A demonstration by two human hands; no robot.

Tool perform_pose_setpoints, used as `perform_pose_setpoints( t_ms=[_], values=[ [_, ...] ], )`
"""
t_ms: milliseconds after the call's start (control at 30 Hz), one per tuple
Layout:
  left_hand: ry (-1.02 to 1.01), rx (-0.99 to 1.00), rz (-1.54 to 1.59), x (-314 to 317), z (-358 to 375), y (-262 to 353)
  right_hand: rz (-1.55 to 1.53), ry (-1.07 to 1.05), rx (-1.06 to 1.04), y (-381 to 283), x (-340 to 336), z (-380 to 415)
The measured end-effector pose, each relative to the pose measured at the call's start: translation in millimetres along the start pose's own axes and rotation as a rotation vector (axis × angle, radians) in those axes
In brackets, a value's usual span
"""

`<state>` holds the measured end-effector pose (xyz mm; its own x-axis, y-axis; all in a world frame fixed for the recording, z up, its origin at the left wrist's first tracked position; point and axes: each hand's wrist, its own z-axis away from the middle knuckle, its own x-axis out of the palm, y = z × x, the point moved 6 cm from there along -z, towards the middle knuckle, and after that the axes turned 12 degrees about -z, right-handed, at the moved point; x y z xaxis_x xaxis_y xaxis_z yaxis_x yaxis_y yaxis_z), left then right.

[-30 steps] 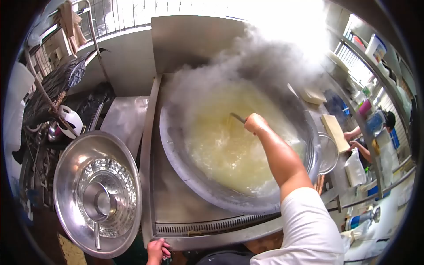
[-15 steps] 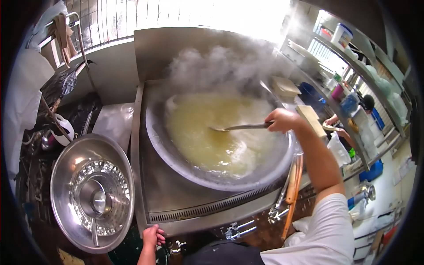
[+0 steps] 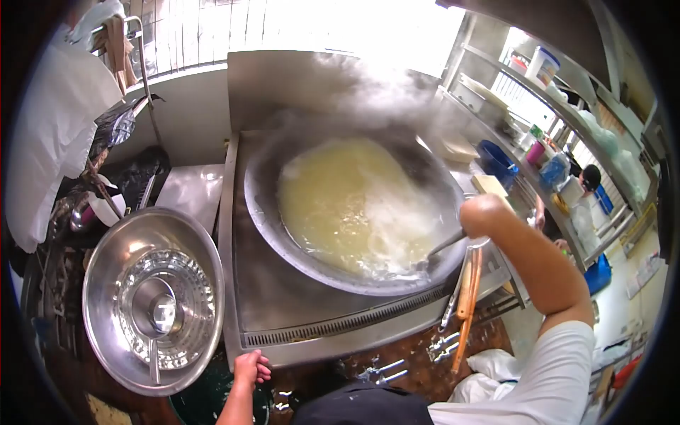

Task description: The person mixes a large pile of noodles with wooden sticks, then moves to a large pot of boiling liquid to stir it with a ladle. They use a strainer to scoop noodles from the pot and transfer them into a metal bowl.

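Note:
A huge wok (image 3: 283, 262) full of steaming, cloudy yellow-green liquid (image 3: 333, 191) sits in the steel stove (image 3: 283, 312). My right hand (image 3: 485, 216), at the wok's right rim, is closed round the handle of a long-handled spatula (image 3: 448, 244). Its lower end dips into white foam near the front right wall, so its head is hidden. My left hand (image 3: 252, 367) is beside the stove's front left corner, fingers loosely curled and nothing seen in them. Left of the stove stands a big steel basin (image 3: 99, 304) with a long-handled steel dipper (image 3: 154, 354) inside.
Wooden-handled tools (image 3: 467, 290) lean at the stove's front right. A dark green tub (image 3: 205, 404) stands on the wet floor below the basin. White sacks (image 3: 489, 375) lie at the lower right. Another person (image 3: 589, 178) is beyond the shelves (image 3: 559, 106) on the right.
My right hand has drawn the spatula from the wok's middle toward the front right rim. The liquid now swirls and foams on that side. My left hand stays near the stove corner.

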<state>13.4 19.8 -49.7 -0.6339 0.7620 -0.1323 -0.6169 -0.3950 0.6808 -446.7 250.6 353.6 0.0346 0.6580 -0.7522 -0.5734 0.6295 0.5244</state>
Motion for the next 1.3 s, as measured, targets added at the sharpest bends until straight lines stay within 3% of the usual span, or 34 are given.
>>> perform_pose_setpoints(
  t_ms=[267, 567, 633, 833, 967, 1067, 1167, 1300],
  values=[
    [0.014, -0.095, 0.004, -3, 6, -1, -0.175, -0.077, 0.057, -36, 85, -151],
    [0.135, -0.157, 0.028, -2, 13, -4, -0.498, 0.273, 0.103, -77, 90, -358],
    [0.138, -0.152, 0.03, -3, 15, -1, -0.543, 0.434, -0.033, -89, 97, -371],
    [0.14, -0.145, 0.071, 0, 16, 6, -0.687, 0.376, -0.172, -59, 108, -350],
    [0.113, -0.143, 0.071, 0, 18, 10, -1.014, 0.105, -0.173, -20, 106, -264],
    [0.097, -0.121, 0.08, 2, 19, 13, -1.086, 0.14, -0.006, 34, 86, -177],
    [0.078, -0.087, 0.039, 2, 7, 0, -1.075, 0.14, -0.171, 100, 75, -118],
    [0.053, -0.023, 0.044, 2, 5, 0, -1.163, 0.109, -0.034, 103, 15, 8]
  ],
)
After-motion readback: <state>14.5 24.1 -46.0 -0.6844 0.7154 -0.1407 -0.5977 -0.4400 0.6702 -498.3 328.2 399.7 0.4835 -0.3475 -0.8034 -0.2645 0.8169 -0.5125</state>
